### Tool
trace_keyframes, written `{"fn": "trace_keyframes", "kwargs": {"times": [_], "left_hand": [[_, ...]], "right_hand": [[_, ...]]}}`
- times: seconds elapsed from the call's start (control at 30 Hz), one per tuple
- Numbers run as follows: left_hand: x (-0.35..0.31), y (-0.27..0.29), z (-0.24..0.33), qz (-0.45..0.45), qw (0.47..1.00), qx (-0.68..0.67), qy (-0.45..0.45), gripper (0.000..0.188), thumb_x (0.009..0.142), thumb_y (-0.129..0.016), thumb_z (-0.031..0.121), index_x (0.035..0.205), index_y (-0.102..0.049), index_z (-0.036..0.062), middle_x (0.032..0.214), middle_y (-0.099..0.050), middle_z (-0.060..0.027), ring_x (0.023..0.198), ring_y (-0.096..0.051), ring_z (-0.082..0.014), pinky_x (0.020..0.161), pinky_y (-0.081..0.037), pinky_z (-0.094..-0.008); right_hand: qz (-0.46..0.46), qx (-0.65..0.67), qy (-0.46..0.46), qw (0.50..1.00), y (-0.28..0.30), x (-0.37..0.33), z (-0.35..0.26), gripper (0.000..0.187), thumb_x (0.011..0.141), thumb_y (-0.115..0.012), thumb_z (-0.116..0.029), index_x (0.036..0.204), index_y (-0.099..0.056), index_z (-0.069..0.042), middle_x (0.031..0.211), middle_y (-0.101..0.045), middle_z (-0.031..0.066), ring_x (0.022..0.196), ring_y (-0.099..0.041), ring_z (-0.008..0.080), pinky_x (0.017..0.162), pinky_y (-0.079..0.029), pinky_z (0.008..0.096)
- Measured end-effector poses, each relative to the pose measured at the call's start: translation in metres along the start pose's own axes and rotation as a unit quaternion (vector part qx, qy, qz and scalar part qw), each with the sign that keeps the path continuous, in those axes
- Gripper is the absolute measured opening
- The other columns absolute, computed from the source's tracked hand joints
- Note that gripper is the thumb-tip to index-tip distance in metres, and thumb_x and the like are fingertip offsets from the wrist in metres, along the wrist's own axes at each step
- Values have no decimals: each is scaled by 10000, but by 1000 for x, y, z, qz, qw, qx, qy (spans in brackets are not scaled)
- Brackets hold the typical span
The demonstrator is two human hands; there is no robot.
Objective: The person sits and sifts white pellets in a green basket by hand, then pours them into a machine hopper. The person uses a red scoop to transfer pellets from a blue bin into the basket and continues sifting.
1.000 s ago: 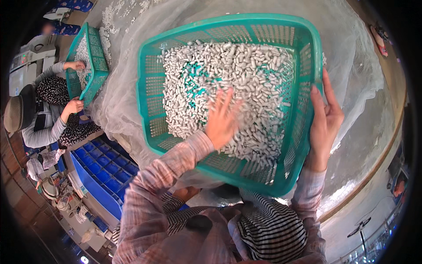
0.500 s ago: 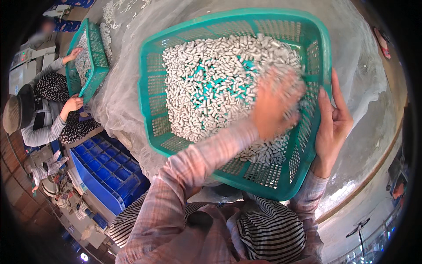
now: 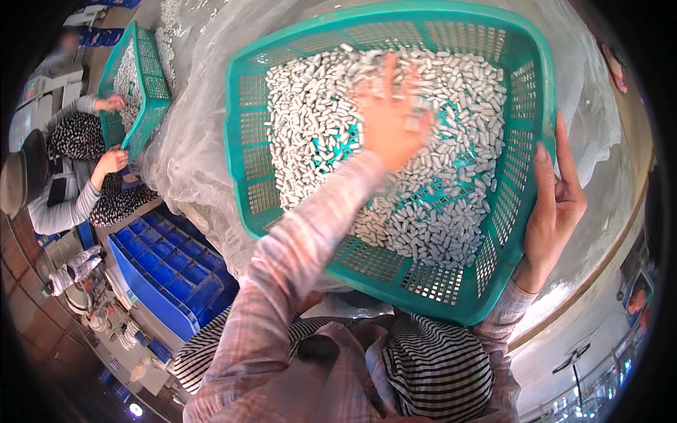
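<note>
A large green plastic basket [image 3: 243,151] with perforated sides lies in front of me. Small whitish, short cylindrical pieces [image 3: 310,88] cover most of its bottom, with green showing through in patches. My left hand [image 3: 391,123] reaches in over the middle of the layer, palm down and fingers spread; motion blurs the fingertips among the pieces. Outside the right wall, my right hand [image 3: 553,211] grips the basket, its thumb against the rim and its other fingers partly hidden.
At far left a co-worker holds a smaller green basket [image 3: 151,92] of similar pieces. Below it stands a blue compartmented crate [image 3: 166,271]. Translucent sheeting [image 3: 201,120] lies under my basket, and loose pieces [image 3: 168,42] lie on it at the far left.
My left hand has swept left and away from me, from the basket's right part to its middle. Pieces have spread into the right side. The basket and my right hand have shifted slightly right.
</note>
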State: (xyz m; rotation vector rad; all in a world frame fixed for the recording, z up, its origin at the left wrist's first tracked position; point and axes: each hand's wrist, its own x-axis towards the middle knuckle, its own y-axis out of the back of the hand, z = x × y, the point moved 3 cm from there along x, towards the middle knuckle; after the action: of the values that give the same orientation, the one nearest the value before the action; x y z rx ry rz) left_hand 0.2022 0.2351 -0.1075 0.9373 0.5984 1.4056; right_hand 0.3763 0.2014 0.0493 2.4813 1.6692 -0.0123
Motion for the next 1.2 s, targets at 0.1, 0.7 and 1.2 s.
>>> {"fn": "trace_keyframes", "kwargs": {"times": [0.1,0.7,1.2], "left_hand": [[-38,-6,85,-183,971,-92,-120,721,837,-604,459,1471,-321,265,1574,-172,-57,1403,-215,-382,1095,-129,-628],[16,-9,28,55,983,-173,-38,528,761,-680,335,1231,-533,145,1210,-468,-183,1144,-409,-390,1003,-273,-536],[-19,13,-91,67,982,78,159,626,910,-464,477,1451,-362,180,1559,-157,-171,1419,-113,-433,1070,-45,-682]], "right_hand": [[-18,-7,-5,1000,9,2,6,426,928,-567,-12,1343,-480,33,1019,-677,88,733,-574,15,618,-439,143],[-3,-16,-10,1000,10,-2,4,440,941,-531,-21,1367,-438,46,935,-698,108,719,-606,41,638,-456,153],[-35,13,-18,999,6,-6,3,437,936,-541,-17,1356,-447,56,998,-684,137,788,-617,67,694,-480,174]]}}
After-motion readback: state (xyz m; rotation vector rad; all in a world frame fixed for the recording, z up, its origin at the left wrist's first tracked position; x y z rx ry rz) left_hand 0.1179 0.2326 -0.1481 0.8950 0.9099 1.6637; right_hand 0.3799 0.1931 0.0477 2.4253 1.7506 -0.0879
